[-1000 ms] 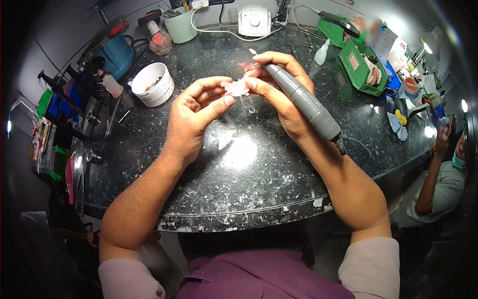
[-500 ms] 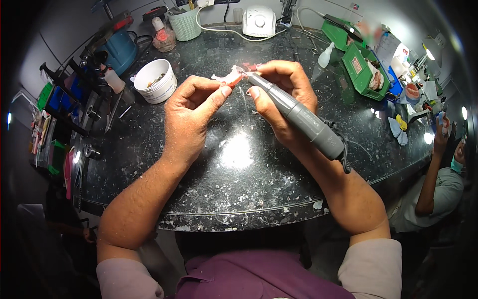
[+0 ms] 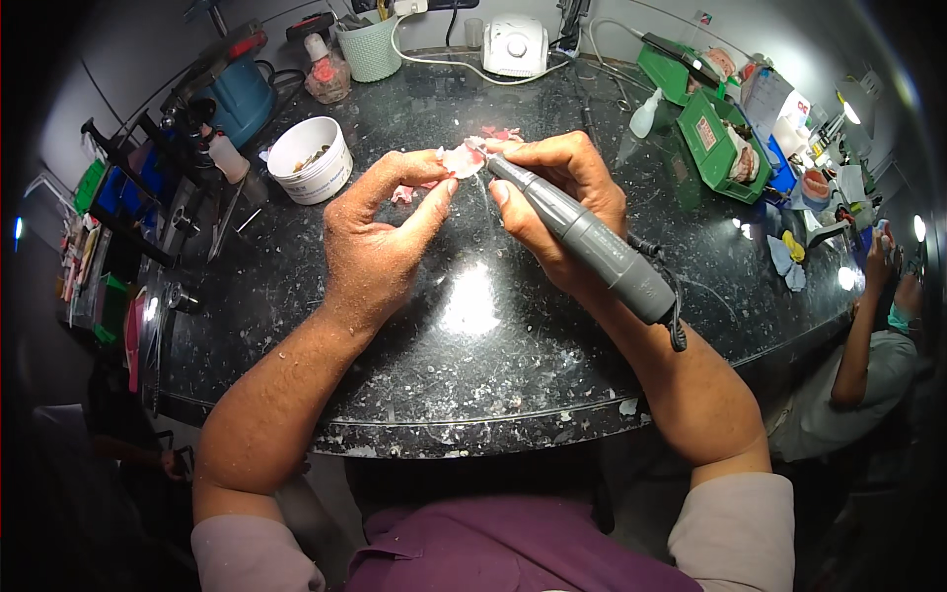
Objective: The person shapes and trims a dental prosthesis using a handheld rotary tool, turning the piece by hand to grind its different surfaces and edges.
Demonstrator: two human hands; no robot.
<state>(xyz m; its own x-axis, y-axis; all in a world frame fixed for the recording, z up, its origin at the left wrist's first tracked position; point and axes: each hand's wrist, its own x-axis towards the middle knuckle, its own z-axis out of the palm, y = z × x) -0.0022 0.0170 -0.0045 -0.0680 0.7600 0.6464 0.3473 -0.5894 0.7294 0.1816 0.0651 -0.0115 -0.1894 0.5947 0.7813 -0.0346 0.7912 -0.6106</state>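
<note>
My left hand pinches a small pink denture base between thumb and fingers over the back middle of the bench. Dust specks cover that hand and forearm. My right hand is closed around a grey rotary handpiece, holding it like a pen. The handpiece's tip meets the denture base, or comes very close to it; I cannot tell which. Its black cord hangs from the rear end beside my right forearm. Some pink scraps show just beyond the fingertips.
A white tub with small bits inside stands to the left. Green boxes with dental models stand at the back right. A white control unit sits at the back. A person works at the far right.
My left hand has turned the denture base, so a broader face of it now shows. My right hand and the handpiece have shifted slightly to the left.
</note>
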